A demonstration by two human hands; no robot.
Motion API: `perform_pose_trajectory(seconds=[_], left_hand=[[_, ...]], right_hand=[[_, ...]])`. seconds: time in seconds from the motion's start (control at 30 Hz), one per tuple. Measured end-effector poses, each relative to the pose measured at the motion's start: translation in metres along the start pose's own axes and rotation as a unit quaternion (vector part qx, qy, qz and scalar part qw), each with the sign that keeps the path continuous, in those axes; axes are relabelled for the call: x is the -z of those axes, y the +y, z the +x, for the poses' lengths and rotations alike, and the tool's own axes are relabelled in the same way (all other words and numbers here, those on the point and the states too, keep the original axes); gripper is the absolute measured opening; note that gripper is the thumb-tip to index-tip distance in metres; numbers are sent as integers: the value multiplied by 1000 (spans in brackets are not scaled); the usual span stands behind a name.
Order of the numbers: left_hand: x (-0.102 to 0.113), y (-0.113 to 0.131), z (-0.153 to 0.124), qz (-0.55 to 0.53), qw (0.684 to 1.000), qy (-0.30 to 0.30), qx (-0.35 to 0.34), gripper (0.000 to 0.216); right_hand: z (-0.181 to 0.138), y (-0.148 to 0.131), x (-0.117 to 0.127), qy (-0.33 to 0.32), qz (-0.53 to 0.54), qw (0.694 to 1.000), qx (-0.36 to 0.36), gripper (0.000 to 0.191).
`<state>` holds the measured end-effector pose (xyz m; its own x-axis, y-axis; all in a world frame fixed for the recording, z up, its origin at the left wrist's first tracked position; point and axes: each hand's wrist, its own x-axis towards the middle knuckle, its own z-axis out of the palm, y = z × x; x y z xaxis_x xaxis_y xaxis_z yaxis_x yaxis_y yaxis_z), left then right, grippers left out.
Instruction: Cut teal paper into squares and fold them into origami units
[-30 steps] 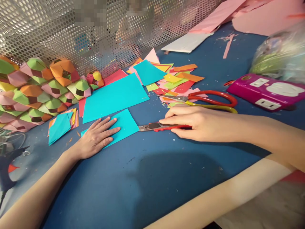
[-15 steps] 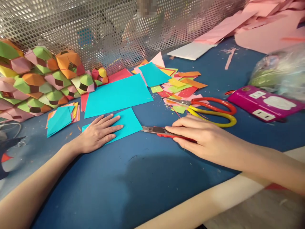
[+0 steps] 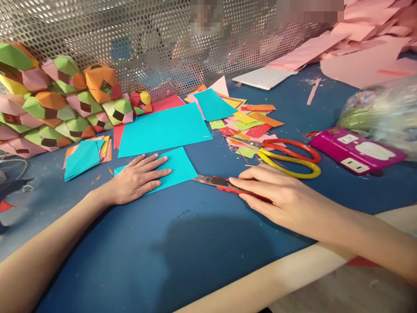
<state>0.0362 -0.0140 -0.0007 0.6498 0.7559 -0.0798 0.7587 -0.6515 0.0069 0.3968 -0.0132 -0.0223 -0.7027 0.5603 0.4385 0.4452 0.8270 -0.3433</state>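
One blue tabletop (image 3: 114,248) fronts perforated metal (image 3: 153,39) — left grip (image 3: 137,179) splayed, right grip (image 3: 278,193) clasping cutter (image 3: 224,184).

The blue desk (image 3: 130,252) supports a small cyan sheet (image 3: 181,166), multicolored paper scraps (image 3: 249,124), a purple outlet block (image 3: 350,152), a white panel (image 3: 265,78) and a pink strip (image 3: 313,92).

Blue paper (image 3: 180,165) flat; red cutter (image 3: 224,182) tip at right corner.

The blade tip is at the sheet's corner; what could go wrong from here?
The utility knife points toward the left hand, so a slip might cut it. The bright blue sheet, held down by that hand alone, might twist. The scissors lie close to the right hand and may get bumped.
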Motion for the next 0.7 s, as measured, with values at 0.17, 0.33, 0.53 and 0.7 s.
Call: perform_pose_trajectory(seconds=[0.17,0.33,0.53,0.7], left_hand=[[0,0,0,0,1000,6,-5,49],[-1,-1,-1,5,1000,5,-6,50],[-2,-1,-1,3,1000,11,-6,50],[-3,-1,-1,0,1000,10,-8,49]], right_hand=[[0,-2,-2,8,-8,1000,1,30],[0,-5,-3,-10,-16,1000,3,30],[3,-8,-4,-11,-6,1000,-4,30],[3,-8,-5,-9,-3,1000,-8,31]])
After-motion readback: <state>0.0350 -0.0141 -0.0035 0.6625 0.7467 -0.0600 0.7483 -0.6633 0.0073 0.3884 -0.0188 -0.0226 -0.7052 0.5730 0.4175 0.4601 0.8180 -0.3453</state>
